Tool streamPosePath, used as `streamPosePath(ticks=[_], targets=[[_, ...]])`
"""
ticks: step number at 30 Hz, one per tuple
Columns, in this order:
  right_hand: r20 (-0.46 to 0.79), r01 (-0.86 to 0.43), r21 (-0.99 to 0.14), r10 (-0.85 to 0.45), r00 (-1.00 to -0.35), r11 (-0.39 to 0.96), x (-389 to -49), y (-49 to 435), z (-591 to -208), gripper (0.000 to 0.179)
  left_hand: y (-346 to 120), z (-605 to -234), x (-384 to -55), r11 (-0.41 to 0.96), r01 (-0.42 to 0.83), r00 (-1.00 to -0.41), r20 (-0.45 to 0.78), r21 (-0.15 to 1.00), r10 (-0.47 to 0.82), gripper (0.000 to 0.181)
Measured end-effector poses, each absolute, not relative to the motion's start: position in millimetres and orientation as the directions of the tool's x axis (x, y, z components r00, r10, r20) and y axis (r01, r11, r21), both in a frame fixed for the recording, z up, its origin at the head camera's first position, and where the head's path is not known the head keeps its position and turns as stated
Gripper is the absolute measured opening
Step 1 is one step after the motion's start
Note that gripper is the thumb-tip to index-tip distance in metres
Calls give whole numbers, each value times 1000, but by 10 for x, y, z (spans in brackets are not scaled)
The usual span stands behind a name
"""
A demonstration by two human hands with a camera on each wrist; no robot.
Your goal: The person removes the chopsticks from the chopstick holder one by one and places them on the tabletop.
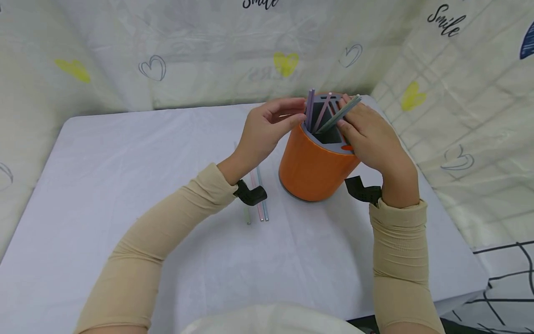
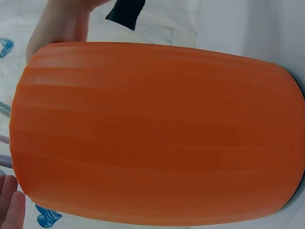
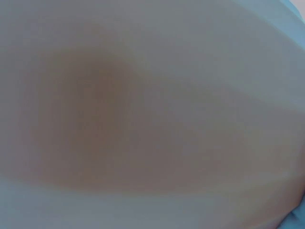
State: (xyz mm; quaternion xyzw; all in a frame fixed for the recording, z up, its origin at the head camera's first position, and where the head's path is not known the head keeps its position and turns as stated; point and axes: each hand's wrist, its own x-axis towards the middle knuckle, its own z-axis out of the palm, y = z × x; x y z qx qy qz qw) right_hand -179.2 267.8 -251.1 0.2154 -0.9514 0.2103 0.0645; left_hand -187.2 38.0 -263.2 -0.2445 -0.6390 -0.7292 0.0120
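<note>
An orange holder point(image 1: 319, 169) with a grey compartmented top stands near the back right of the table. Thin straw-like sticks rise from it: purple sticks point(image 1: 310, 109) at the left, a pink stick point(image 1: 322, 112) behind, and green sticks point(image 1: 340, 113) leaning right. My left hand point(image 1: 267, 130) is at the left rim, fingertips beside the purple sticks, fingers loosely extended. On the right rim lies my right hand point(image 1: 373, 134), thumb and fingers on either side of the green sticks; whether they pinch the sticks or the rim is unclear. Its view is blurred.
On the white tabletop point(image 1: 167, 139), a pink stick point(image 1: 260, 208), a blue stick point(image 1: 265, 208) and a green stick point(image 1: 247, 215) lie partly under the left wrist. A printed curtain point(image 1: 208, 55) hangs behind the table and along its sides.
</note>
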Motion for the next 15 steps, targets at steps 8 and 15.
streamPosePath(ticks=[8, 15], targets=[[196, -436, -366, -390, -900, 822, -1786, 2695, -2515, 41, 439, -2596, -1833, -133, 368, -879, 390, 920, 272, 29], [178, -425, -367, -387, -905, 827, -1777, 2704, -2508, 47, 485, -2582, -1827, -80, 403, -882, 411, 912, 230, 22]])
